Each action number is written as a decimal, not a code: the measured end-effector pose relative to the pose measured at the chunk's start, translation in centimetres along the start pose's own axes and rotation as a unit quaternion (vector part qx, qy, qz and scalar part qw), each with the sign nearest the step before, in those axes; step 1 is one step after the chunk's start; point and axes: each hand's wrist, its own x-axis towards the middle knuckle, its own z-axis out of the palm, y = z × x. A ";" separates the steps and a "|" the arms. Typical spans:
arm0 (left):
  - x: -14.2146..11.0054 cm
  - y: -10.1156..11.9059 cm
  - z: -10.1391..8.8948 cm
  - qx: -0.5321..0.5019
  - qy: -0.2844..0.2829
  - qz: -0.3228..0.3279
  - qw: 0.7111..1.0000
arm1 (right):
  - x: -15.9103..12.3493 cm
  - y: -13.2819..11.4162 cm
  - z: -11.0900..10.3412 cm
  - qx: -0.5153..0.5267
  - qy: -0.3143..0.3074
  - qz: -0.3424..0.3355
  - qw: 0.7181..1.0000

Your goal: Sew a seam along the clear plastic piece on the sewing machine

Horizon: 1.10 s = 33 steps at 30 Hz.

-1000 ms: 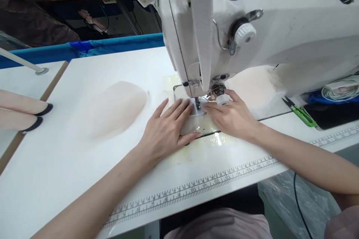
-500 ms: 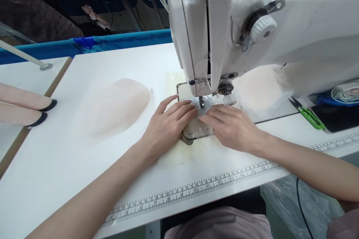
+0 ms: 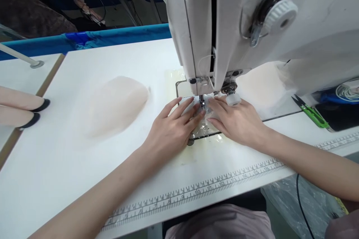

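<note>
A white sewing machine (image 3: 252,26) stands on a white table (image 3: 70,164). My left hand (image 3: 172,130) lies flat, fingers stretched, on a small pale sheer piece (image 3: 203,125) on the needle plate. My right hand (image 3: 238,121) lies flat on the same piece from the right, fingertips close to the presser foot (image 3: 201,101). Both hands press the piece down beside the needle; most of the piece is hidden under them.
A pale pink fabric heap (image 3: 114,104) lies left of the machine, another pink heap (image 3: 258,87) behind it. Green thread snips (image 3: 311,114) rest at the right. A ruler strip (image 3: 196,192) runs along the front edge. Pink pieces with black ends (image 3: 22,110) sit far left. Another person's dark-clad body (image 3: 30,11) is top left.
My head has moved closer to the machine. My hands have slid the piece slightly away, toward the needle, and stay flat on it.
</note>
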 end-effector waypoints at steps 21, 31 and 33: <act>0.1 0.9 0.0 0.019 0.010 -0.017 1.000 | -0.1 0.3 0.5 -0.003 0.009 -0.016 1.000; 0.0 0.9 0.3 0.024 0.014 -0.025 0.999 | -0.2 0.4 0.5 0.011 0.068 -0.047 0.997; -0.1 0.9 0.4 0.021 0.021 -0.026 0.999 | -0.3 0.3 0.4 0.032 0.089 -0.071 0.993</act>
